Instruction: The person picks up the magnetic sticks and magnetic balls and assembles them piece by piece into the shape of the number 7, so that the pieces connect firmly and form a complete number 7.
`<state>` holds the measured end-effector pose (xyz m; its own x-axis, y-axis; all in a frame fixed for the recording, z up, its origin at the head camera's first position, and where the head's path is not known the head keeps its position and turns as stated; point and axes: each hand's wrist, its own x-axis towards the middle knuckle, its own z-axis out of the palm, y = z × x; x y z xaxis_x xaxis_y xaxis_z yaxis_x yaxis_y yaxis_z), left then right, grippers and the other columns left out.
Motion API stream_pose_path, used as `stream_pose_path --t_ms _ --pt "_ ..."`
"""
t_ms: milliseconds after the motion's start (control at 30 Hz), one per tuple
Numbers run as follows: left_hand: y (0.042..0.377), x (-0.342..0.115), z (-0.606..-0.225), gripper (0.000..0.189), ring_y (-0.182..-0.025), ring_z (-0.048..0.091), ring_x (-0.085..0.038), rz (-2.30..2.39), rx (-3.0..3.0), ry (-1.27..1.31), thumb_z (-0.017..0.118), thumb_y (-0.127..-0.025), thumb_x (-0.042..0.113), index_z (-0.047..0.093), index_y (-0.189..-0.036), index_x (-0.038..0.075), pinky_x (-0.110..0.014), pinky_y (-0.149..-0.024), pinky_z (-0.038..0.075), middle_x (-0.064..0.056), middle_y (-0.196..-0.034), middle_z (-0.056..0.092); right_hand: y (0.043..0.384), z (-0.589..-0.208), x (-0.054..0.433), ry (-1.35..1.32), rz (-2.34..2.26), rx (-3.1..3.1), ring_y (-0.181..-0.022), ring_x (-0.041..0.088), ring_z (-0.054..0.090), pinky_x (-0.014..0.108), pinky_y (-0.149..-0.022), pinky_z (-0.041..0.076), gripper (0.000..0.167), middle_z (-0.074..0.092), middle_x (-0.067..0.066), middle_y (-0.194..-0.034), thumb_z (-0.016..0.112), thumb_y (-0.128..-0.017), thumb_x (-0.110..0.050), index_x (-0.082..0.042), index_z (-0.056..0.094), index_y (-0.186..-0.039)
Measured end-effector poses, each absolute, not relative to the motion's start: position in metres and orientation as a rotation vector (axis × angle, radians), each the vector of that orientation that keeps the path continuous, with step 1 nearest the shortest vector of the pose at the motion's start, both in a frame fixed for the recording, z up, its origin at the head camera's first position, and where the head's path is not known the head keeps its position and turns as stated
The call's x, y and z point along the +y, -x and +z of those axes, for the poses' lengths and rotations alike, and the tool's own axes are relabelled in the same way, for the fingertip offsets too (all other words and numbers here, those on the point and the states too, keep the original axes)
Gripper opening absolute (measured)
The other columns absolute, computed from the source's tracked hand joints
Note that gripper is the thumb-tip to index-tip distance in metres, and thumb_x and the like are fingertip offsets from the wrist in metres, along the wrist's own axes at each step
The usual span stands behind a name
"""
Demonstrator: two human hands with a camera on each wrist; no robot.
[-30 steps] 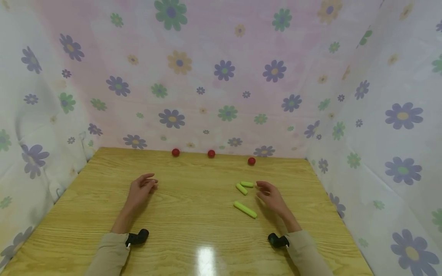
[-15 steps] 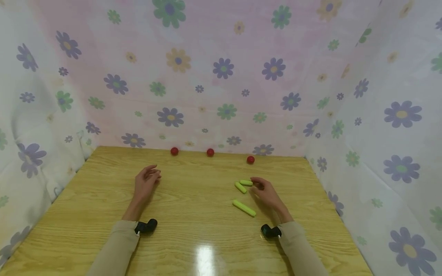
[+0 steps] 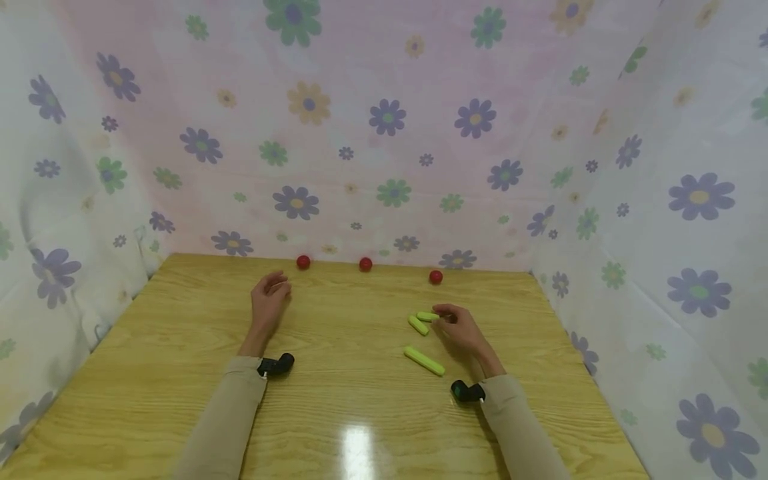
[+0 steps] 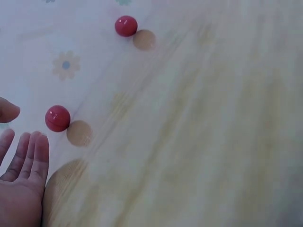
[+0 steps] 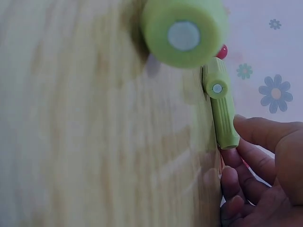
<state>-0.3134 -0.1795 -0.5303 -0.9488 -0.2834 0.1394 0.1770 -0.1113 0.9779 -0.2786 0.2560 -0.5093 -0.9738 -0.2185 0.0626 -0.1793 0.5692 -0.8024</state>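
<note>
Three green sticks and three red balls lie before us on the wooden table (image 3: 342,333), and we judge the step in hand to be a reach with both hands at once. Our right hand (image 3: 459,327) is at the right end of the far short stick (image 3: 427,317); thumb and fingers are bent in a narrow gap about that end, though we cannot tell whether they pinch it. Just beside it slants the near short stick (image 3: 418,325), with the long stick (image 3: 424,361) lying closer to us. Our left hand (image 3: 269,303) is wide and holds nothing, thumb apart from fingers, near the left ball (image 3: 303,262) at the table's back edge. The middle ball (image 3: 365,265) and right ball (image 3: 435,277) sit along that edge too. The next move, we think, calls for a firm right-hand pinch and a gentle left-hand close, since a ball could roll.
</note>
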Motion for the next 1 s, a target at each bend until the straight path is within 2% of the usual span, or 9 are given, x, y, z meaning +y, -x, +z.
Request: stream_pose_path --t_ms 300,400,467,567,667,733,867,1000 --pt "0.339 -0.173 -0.527 0.043 -0.102 0.059 -0.006 -2.219 -1.844 -0.131 0.059 -0.100 0.001 0.051 -0.141 -0.009 -0.018 -0.084 0.054 -0.026 -0.143 0.050 0.283 -0.509 0.259 0.307 -1.349 2.762 -0.096 0.027 0.061 0.031 -0.081 0.050 0.027 0.068 0.023 -0.119 0.062 -0.100 -0.005 0.006 0.067 -0.124" --pt "0.342 -0.170 -0.520 0.042 -0.100 0.058 -0.008 -2.196 -1.869 -0.129 0.058 -0.099 -0.001 0.053 -0.139 -0.010 -0.018 -0.080 0.054 -0.027 -0.141 0.052 0.286 -0.512 0.259 0.336 -1.350 2.750 -0.096 0.026 0.061 0.032 -0.080 0.050 0.026 0.069 0.023 -0.116 0.063 -0.099 -0.005 0.006 0.068 -0.122" --pt "0.342 -0.167 -0.514 0.041 -0.098 0.059 -0.014 -2.154 -1.901 -0.142 0.059 -0.098 -0.002 0.054 -0.138 -0.010 -0.019 -0.075 0.053 -0.029 -0.136 0.054 0.288 -0.514 0.258 0.349 -1.351 2.745 -0.095 0.024 0.061 0.032 -0.080 0.050 0.025 0.069 0.021 -0.115 0.063 -0.099 -0.005 0.005 0.069 -0.122" --pt "0.350 -0.162 -0.517 0.041 -0.101 0.058 -0.020 -2.014 -1.993 -0.172 0.061 -0.099 0.002 0.057 -0.139 -0.004 -0.018 -0.074 0.051 -0.024 -0.134 0.056 0.290 -0.517 0.257 0.337 -1.346 2.742 -0.093 0.021 0.061 0.032 -0.079 0.050 0.024 0.070 0.019 -0.114 0.062 -0.100 -0.006 0.004 0.069 -0.121" --pt "0.361 -0.158 -0.526 0.043 -0.109 0.056 -0.028 -1.896 -2.088 -0.205 0.060 -0.100 0.005 0.058 -0.142 0.004 -0.028 -0.083 0.051 -0.020 -0.136 0.055 0.289 -0.517 0.257 0.312 -1.323 2.748 -0.094 0.020 0.062 0.032 -0.081 0.051 0.024 0.070 0.018 -0.114 0.059 -0.102 -0.007 0.003 0.070 -0.121" --pt "0.365 -0.156 -0.526 0.045 -0.115 0.054 -0.030 -1.828 -2.156 -0.192 0.059 -0.100 0.005 0.056 -0.144 0.005 -0.038 -0.092 0.050 -0.020 -0.140 0.052 0.288 -0.516 0.256 0.293 -1.312 2.746 -0.097 0.021 0.062 0.032 -0.083 0.051 0.025 0.070 0.018 -0.116 0.057 -0.104 -0.009 0.003 0.069 -0.122" --pt "0.374 -0.154 -0.524 0.047 -0.133 0.046 -0.040 -1.675 -2.293 -0.088 0.056 -0.099 -0.002 0.051 -0.146 -0.005 -0.049 -0.111 0.043 -0.027 -0.148 0.044 0.287 -0.515 0.257 0.280 -1.291 2.750 -0.105 0.027 0.063 0.040 -0.091 0.052 0.029 0.068 0.020 -0.121 0.052 -0.107 -0.012 0.004 0.068 -0.126" --pt "0.378 -0.154 -0.520 0.052 -0.144 0.033 -0.046 -1.505 -2.469 0.050 0.050 -0.099 -0.006 0.041 -0.149 -0.012 -0.052 -0.120 0.034 -0.033 -0.154 0.035 0.287 -0.513 0.258 0.249 -1.319 2.729 -0.119 0.038 0.060 0.053 -0.103 0.048 0.033 0.065 0.024 -0.128 0.050 -0.108 -0.013 0.007 0.064 -0.130"
